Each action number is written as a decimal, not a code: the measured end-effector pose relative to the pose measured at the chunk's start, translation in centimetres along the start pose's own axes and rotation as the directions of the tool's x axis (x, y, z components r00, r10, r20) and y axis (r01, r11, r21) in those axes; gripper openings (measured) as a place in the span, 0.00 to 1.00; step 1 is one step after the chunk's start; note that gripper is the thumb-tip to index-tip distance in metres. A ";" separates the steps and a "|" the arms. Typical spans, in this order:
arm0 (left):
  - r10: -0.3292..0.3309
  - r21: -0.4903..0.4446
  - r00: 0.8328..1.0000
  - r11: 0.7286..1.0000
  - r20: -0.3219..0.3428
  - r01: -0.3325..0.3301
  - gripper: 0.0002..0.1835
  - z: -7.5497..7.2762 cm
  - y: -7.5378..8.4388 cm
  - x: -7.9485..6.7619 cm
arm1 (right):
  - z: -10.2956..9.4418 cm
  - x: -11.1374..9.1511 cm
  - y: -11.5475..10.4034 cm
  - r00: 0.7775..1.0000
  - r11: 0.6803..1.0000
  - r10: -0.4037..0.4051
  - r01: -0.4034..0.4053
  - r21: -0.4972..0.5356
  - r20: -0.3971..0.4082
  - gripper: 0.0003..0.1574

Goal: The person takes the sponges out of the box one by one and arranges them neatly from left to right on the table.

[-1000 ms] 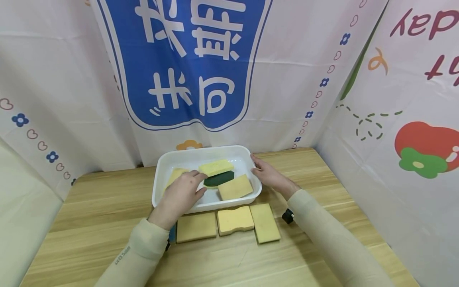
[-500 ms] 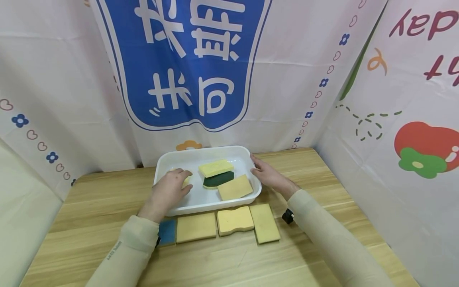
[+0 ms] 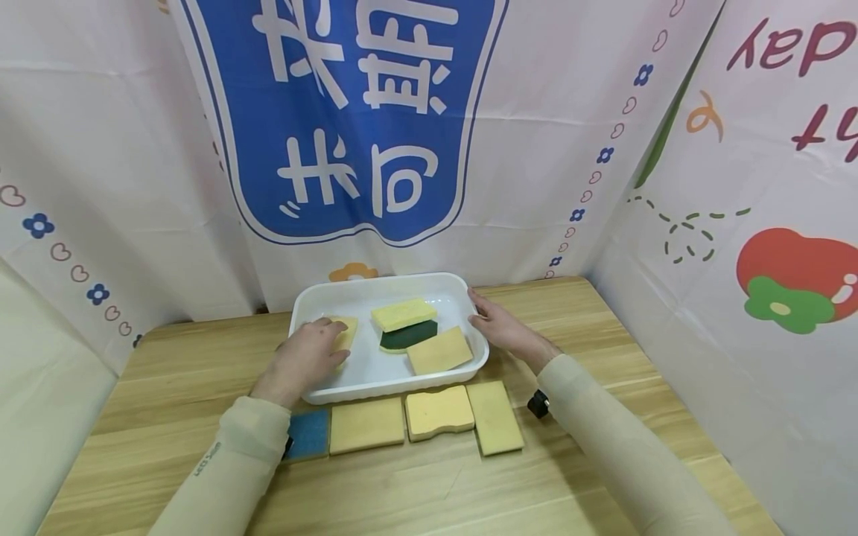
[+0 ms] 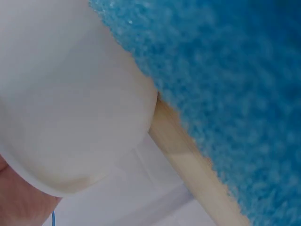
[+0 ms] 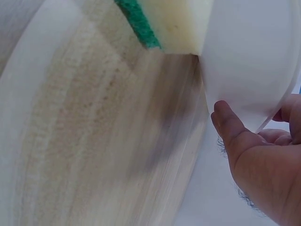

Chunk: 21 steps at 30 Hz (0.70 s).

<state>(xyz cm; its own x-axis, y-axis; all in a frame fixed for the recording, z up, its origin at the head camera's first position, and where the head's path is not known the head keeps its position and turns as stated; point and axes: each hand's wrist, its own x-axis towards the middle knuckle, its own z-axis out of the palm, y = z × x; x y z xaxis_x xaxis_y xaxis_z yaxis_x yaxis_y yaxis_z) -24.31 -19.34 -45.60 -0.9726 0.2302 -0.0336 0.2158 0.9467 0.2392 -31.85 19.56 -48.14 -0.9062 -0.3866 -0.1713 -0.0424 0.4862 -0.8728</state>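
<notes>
A white tray holds several sponges. My left hand reaches over the tray's left end, thumb and fingers spread over a pale yellow sponge that it partly covers. In the left wrist view, part of the left hand shows beyond the tray rim. My right hand grips the tray's right end; the right wrist view shows its thumb against the outer wall. Inside the tray lie a light yellow sponge, a dark green-topped sponge and a flat tan sponge.
In front of the tray, a row of sponges lies on the wooden table: a blue-topped one, a tan rectangle, a wavy-edged one and an upright-turned rectangle. A printed cloth hangs behind.
My left hand has moved left, from beside the green-topped sponge to the pale sponge at the tray's left end. More of the blue sponge shows. The right hand stays on the tray.
</notes>
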 end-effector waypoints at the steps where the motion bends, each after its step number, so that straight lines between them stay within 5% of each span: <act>1: -0.001 0.005 1.000 1.000 0.007 0.001 0.30 0.0 -0.1 0.0 | 0.0 0.0 0.0 1.000 1.000 0.000 0.000 -0.001 0.001 0.45; 11: 0.019 0.040 0.997 0.999 0.076 -0.022 0.34 0.0 0.0 -0.3 | -0.1 -0.1 -0.1 1.000 1.000 -0.015 0.015 -0.002 0.016 0.45; 21: 0.082 0.050 0.995 0.995 0.065 -0.085 0.31 0.0 0.1 -0.7 | -0.1 -0.2 -0.2 1.000 1.000 -0.018 0.018 0.014 0.021 0.45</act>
<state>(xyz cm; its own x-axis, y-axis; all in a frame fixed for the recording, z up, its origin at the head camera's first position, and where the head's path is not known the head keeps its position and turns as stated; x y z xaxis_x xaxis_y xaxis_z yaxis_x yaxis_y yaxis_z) -23.65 -19.46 -45.52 -0.9439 0.3212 -0.0768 0.3020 0.9336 0.1926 -31.75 19.65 -47.89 -0.8963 -0.4118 -0.1648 -0.0528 0.4679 -0.8822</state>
